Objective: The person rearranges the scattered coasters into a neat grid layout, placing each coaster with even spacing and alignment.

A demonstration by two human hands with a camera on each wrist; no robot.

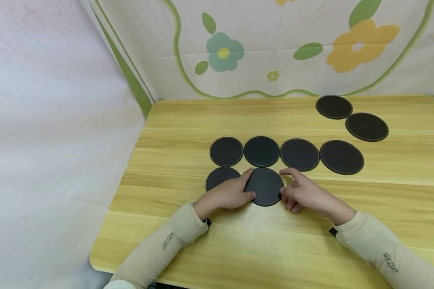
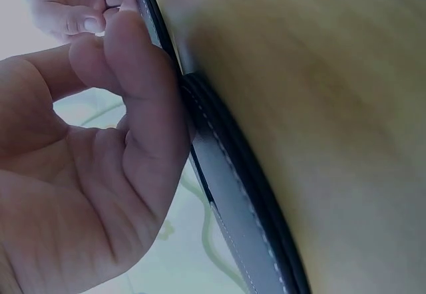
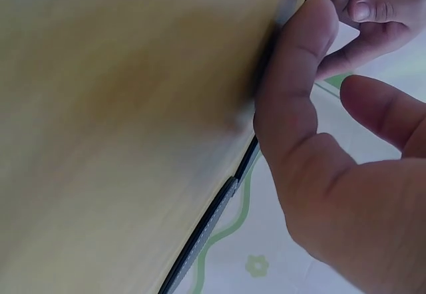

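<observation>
In the head view a round black coaster (image 1: 264,187) with a stitched edge lies flat on the wooden table, between the two hands. My left hand (image 1: 227,193) touches its left side, index finger at the upper edge and thumb at the lower left edge. At its right edge are the fingertips of my right hand (image 1: 305,193), with the index finger pointing out above and the other fingers loosely bent. Another coaster (image 1: 220,176) is partly hidden under the left hand. Both wrist views show the hands close to the tabletop beside the coasters' thick rims.
Behind the hands runs a row of similar coasters (image 1: 262,151), edge to edge. Two more coasters (image 1: 367,127) lie at the back right of the table (image 1: 173,128). A flowered cloth (image 1: 253,84) hangs along the back edge, and a white cloth (image 1: 58,160) at the left.
</observation>
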